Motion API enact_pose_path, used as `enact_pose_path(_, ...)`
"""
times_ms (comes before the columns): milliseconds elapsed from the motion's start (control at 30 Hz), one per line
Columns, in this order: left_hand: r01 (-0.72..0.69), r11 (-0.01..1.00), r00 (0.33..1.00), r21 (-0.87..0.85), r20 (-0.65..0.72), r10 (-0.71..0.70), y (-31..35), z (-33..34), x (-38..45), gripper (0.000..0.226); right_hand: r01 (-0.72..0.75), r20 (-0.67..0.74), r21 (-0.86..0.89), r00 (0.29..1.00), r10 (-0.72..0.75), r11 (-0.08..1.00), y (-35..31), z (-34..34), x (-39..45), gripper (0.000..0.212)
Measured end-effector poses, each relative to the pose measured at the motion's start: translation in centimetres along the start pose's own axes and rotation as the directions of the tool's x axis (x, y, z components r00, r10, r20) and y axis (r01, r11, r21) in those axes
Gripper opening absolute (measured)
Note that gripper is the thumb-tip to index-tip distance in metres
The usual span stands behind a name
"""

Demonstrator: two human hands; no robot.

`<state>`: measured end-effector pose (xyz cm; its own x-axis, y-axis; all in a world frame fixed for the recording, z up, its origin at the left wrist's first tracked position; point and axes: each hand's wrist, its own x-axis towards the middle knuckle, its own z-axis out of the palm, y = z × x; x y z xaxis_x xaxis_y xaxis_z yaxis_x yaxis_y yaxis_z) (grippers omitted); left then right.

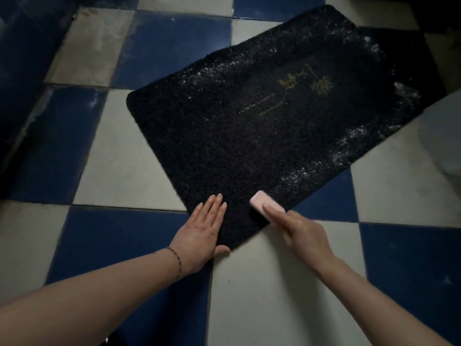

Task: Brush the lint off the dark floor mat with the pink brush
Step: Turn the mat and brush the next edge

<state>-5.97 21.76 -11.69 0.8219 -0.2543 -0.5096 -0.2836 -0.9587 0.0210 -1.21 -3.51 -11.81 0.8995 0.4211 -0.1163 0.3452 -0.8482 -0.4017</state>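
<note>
A dark floor mat [249, 131] with gold lettering lies at an angle on the checkered floor. White lint [354, 141] speckles its right edge, far end and upper left edge. My left hand [202, 231] lies flat with straight fingers on the mat's near corner, thumb tucked under the edge. My right hand [301, 233] holds the pink brush [264, 202], index finger stretched along its back. The brush sits on the mat near its right edge, close to the near corner.
Blue and white floor tiles [119, 156] surround the mat. A dark blue wall or step [22, 71] runs along the left. A pale rounded object [441, 136] sits at the right edge, beside the mat.
</note>
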Motion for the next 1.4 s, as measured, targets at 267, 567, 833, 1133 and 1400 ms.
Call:
enact_pose_path(267, -0.004, 1.0, 1.0, -0.003, 0.005, 0.004, 0.0, -0.2, 0.1, 0.095, -0.032, -0.026, -0.022, 0.999, 0.031, 0.999, -0.5, -1.2, -0.1, 0.056)
enact_pose_path(567, -0.008, 1.0, 1.0, 0.005, 0.01, 0.008, 0.1, -0.5, -0.1, 0.094, 0.209, 0.093, -0.029, 0.974, -0.205, 0.978, -4.7, 1.5, -1.0, 0.063)
enact_pose_path(833, 0.0, 1.0, 0.999, 0.015, 0.046, -0.001, 0.1, -0.7, -0.1, 0.094, -0.003, -0.039, 0.062, 0.999, 0.005, 0.998, -0.3, 0.6, 1.6, 0.051)
enact_pose_path(1133, -0.028, 1.0, 0.997, -0.004, 0.067, 0.028, -0.3, -0.8, 0.1, 0.099, 0.064, -0.016, 0.053, 0.998, -0.063, 0.997, -2.5, 0.2, -1.7, 0.047)
enact_pose_path(1400, -0.04, 0.999, 0.995, -0.017, 0.089, 0.041, -0.3, -0.7, 0.1, 0.098, 0.178, 0.085, -0.045, 0.981, -0.174, 0.983, -2.5, 1.4, -3.3, 0.064)
